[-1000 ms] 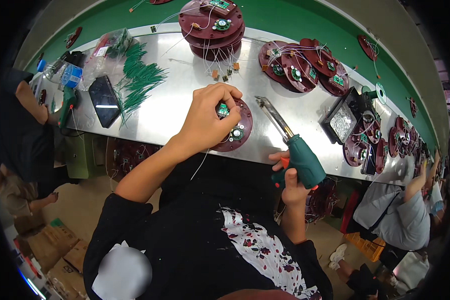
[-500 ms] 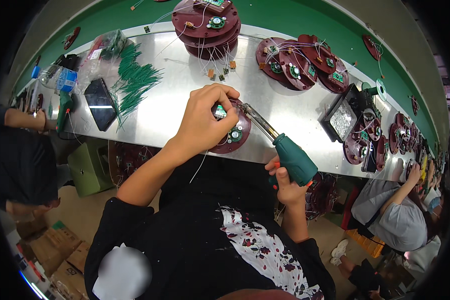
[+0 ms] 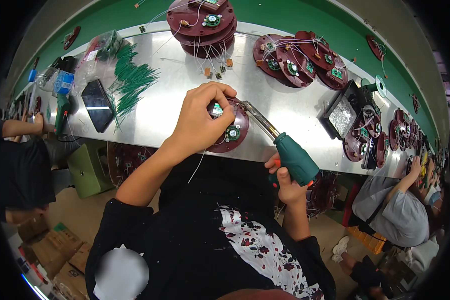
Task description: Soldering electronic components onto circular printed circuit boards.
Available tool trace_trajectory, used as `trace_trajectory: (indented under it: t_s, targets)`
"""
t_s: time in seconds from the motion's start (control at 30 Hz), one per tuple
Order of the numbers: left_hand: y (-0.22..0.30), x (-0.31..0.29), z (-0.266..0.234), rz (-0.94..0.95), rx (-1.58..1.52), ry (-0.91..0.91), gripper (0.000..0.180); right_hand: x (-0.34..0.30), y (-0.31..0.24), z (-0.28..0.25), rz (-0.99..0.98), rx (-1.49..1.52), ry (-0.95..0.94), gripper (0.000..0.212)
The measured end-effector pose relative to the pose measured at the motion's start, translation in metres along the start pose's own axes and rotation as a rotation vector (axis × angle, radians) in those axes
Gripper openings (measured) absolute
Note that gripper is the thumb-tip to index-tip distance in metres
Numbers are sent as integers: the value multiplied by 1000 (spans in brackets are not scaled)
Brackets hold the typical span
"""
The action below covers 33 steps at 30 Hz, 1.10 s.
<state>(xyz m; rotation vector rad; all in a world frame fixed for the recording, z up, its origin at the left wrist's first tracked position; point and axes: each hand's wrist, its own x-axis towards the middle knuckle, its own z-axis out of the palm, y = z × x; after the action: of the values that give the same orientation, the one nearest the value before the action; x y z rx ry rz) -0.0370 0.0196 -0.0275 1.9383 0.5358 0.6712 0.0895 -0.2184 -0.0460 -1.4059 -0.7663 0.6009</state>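
A round dark red disc (image 3: 241, 136) with a small green circuit board and a round green part lies at the bench's near edge. Over its left side my left hand (image 3: 197, 117) is closed, thumb and forefinger brought together near the disc's top; what they pinch is too small to make out. A thin white wire (image 3: 198, 167) hangs below that hand over the bench edge. My right hand (image 3: 289, 187) is wrapped around the handle of a green soldering gun (image 3: 296, 159). The gun's metal tip points up and left, close to the left fingertips.
Stacked red discs (image 3: 202, 30) with wires stand behind, and more discs (image 3: 290, 62) lie at the back right. Green wires (image 3: 132, 82), a black tablet-like object (image 3: 97, 106) and a bottle (image 3: 60, 81) are left. A black tray (image 3: 341, 117) and solder spool (image 3: 380, 86) sit right. Co-workers flank me.
The view has shifted slightly, so the bench items sit a little differently. Both hands and the soldering gun keep nearly the same pose at the disc.
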Motion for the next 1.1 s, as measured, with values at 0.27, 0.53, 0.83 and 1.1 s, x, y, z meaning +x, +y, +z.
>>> trace_trajectory:
  t_s: [0.27,0.53,0.83,1.1]
  targets:
    - [0,0,0,-38,-21,-1,11,1,1,-4,-8,-109,-39,67]
    - [0,0,2,4,35,11,11,0,11,-13,-87,-279,-127,70]
    - [3,1,3,37,74,17,12,-3,2,0,40,-22,27,72]
    - [5,3,2,40,96,1,12,-3,6,-2,-26,-38,14,64]
